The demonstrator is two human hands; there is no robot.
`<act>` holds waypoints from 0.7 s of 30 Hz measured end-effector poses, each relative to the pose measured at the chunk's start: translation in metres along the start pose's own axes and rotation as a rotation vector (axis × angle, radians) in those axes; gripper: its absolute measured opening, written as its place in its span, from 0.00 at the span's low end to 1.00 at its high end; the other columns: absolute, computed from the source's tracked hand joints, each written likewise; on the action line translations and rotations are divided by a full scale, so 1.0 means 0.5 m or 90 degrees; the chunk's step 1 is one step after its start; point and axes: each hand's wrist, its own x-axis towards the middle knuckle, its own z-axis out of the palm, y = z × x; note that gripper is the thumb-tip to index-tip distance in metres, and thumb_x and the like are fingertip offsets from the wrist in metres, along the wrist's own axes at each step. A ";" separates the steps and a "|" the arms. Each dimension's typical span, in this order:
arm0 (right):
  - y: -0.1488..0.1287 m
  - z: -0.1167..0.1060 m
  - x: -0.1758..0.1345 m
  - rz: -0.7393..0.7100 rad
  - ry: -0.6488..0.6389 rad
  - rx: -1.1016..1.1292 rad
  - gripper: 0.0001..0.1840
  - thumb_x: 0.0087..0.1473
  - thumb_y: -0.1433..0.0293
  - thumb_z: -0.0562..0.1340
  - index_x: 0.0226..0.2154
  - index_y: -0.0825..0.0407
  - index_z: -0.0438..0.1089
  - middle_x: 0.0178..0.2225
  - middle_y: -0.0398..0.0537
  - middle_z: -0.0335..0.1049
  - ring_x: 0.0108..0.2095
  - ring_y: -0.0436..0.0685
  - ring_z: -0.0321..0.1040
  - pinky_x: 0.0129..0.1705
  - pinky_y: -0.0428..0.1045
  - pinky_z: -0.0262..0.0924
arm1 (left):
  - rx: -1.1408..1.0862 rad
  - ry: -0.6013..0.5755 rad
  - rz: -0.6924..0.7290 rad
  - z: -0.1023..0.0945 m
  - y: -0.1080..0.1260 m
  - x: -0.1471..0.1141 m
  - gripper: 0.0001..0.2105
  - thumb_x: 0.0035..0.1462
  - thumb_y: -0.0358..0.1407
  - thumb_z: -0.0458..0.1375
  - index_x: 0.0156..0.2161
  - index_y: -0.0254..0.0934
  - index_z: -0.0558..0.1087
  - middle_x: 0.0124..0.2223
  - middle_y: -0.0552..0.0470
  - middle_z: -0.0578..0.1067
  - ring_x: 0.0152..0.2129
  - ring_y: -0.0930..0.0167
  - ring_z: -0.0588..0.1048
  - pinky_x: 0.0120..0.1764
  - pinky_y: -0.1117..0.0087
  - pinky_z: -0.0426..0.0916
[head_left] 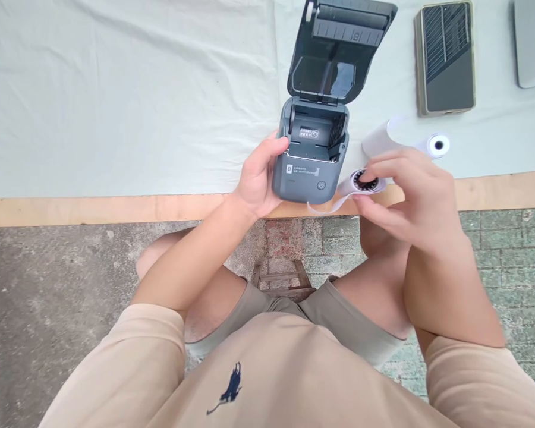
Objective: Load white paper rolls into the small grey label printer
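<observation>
My left hand (263, 173) grips the left side of a dark grey label printer (304, 181), thumb near the rim of its bay. The printer's lid (339, 53) is swung fully up, and the paper bay (310, 132) inside holds no roll. In my right hand (412, 193), a paper roll (361, 183) with a black core is pinched between thumb and fingers, just right of the printer's lower corner. A loose strip of paper curls from that roll toward the printer's bottom edge. Behind the right hand lies another white paper roll (437, 145), its sheet partly unrolled.
A smartphone (448, 59) in a clear case lies at the back right. Part of a grey-white device (534, 41) shows at the right edge. Pale cloth (129, 101) covers the table, whose wooden front edge (93, 209) runs above my knees. A wooden stool (280, 276) shows between my legs.
</observation>
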 end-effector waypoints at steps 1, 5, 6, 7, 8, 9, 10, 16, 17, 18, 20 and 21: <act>-0.002 -0.002 0.004 -0.005 0.030 0.062 0.12 0.48 0.73 0.64 0.35 0.46 0.63 0.35 0.45 0.67 0.44 0.58 0.70 0.46 0.56 0.67 | -0.003 0.007 -0.005 0.000 0.000 0.000 0.11 0.57 0.40 0.50 0.39 0.42 0.73 0.41 0.49 0.80 0.57 0.58 0.68 0.55 0.59 0.66; -0.023 -0.013 0.030 0.015 -0.005 0.318 0.24 0.47 0.74 0.65 0.44 0.42 0.58 0.33 0.42 0.64 0.34 0.53 0.70 0.31 0.50 0.69 | -0.001 -0.009 0.013 0.003 -0.005 0.003 0.11 0.56 0.39 0.50 0.39 0.42 0.72 0.40 0.50 0.79 0.52 0.61 0.72 0.51 0.61 0.68; -0.030 -0.014 0.039 0.028 -0.035 0.354 0.26 0.46 0.75 0.65 0.46 0.42 0.57 0.34 0.42 0.64 0.34 0.52 0.69 0.30 0.49 0.68 | 0.004 -0.014 0.023 0.004 -0.007 0.003 0.10 0.56 0.39 0.50 0.38 0.41 0.72 0.39 0.50 0.78 0.48 0.62 0.74 0.48 0.62 0.69; -0.037 -0.012 0.049 0.041 -0.055 0.367 0.26 0.46 0.75 0.65 0.46 0.43 0.58 0.36 0.43 0.65 0.35 0.52 0.69 0.31 0.48 0.68 | 0.011 -0.017 0.036 0.005 -0.009 0.004 0.10 0.57 0.39 0.50 0.38 0.40 0.72 0.38 0.51 0.78 0.44 0.64 0.76 0.45 0.64 0.70; -0.044 -0.009 0.060 0.051 -0.061 0.351 0.24 0.46 0.75 0.65 0.44 0.44 0.58 0.38 0.44 0.65 0.37 0.52 0.68 0.33 0.49 0.68 | 0.019 -0.021 0.053 0.007 -0.012 0.004 0.09 0.57 0.38 0.51 0.38 0.39 0.71 0.37 0.52 0.77 0.39 0.67 0.76 0.41 0.67 0.70; -0.049 -0.005 0.070 0.055 -0.053 0.306 0.22 0.46 0.75 0.64 0.43 0.45 0.59 0.40 0.44 0.64 0.38 0.51 0.67 0.35 0.49 0.68 | 0.028 -0.025 0.072 0.008 -0.014 0.005 0.08 0.57 0.36 0.51 0.38 0.39 0.71 0.35 0.53 0.76 0.35 0.71 0.76 0.37 0.70 0.69; -0.054 0.000 0.080 0.055 -0.046 0.238 0.20 0.46 0.75 0.64 0.41 0.46 0.59 0.40 0.44 0.64 0.38 0.50 0.66 0.36 0.48 0.68 | 0.035 -0.029 0.091 0.009 -0.016 0.005 0.07 0.57 0.35 0.52 0.39 0.39 0.71 0.34 0.54 0.75 0.31 0.74 0.75 0.33 0.73 0.67; -0.067 0.012 0.116 0.053 0.014 -0.088 0.13 0.47 0.72 0.61 0.37 0.49 0.60 0.37 0.45 0.66 0.37 0.53 0.65 0.36 0.50 0.61 | 0.035 -0.059 0.111 0.007 -0.023 0.004 0.11 0.54 0.33 0.57 0.43 0.40 0.70 0.32 0.55 0.71 0.28 0.77 0.71 0.30 0.78 0.67; -0.067 0.012 0.120 0.065 0.012 -0.105 0.12 0.47 0.72 0.60 0.37 0.49 0.60 0.38 0.45 0.67 0.37 0.53 0.65 0.35 0.51 0.59 | 0.043 -0.058 0.113 0.005 -0.023 0.004 0.10 0.54 0.33 0.57 0.43 0.39 0.70 0.33 0.55 0.71 0.29 0.77 0.72 0.30 0.78 0.67; -0.067 0.013 0.124 0.080 -0.002 -0.128 0.13 0.48 0.72 0.60 0.38 0.48 0.60 0.38 0.45 0.67 0.37 0.54 0.65 0.34 0.51 0.58 | 0.055 -0.055 0.116 0.002 -0.023 0.004 0.09 0.55 0.33 0.56 0.43 0.39 0.70 0.33 0.55 0.71 0.30 0.77 0.72 0.31 0.78 0.67; -0.067 0.015 0.132 0.116 -0.045 -0.172 0.13 0.48 0.71 0.60 0.38 0.47 0.60 0.38 0.44 0.69 0.36 0.55 0.66 0.33 0.51 0.55 | 0.078 -0.053 0.122 -0.004 -0.023 0.006 0.09 0.55 0.33 0.56 0.42 0.37 0.71 0.33 0.55 0.71 0.30 0.77 0.73 0.31 0.78 0.68; -0.068 0.016 0.136 0.133 -0.070 -0.181 0.13 0.48 0.71 0.60 0.39 0.46 0.60 0.38 0.43 0.69 0.36 0.55 0.66 0.33 0.51 0.54 | 0.082 -0.053 0.122 -0.007 -0.022 0.007 0.09 0.55 0.33 0.56 0.42 0.37 0.71 0.33 0.55 0.71 0.30 0.77 0.73 0.31 0.78 0.68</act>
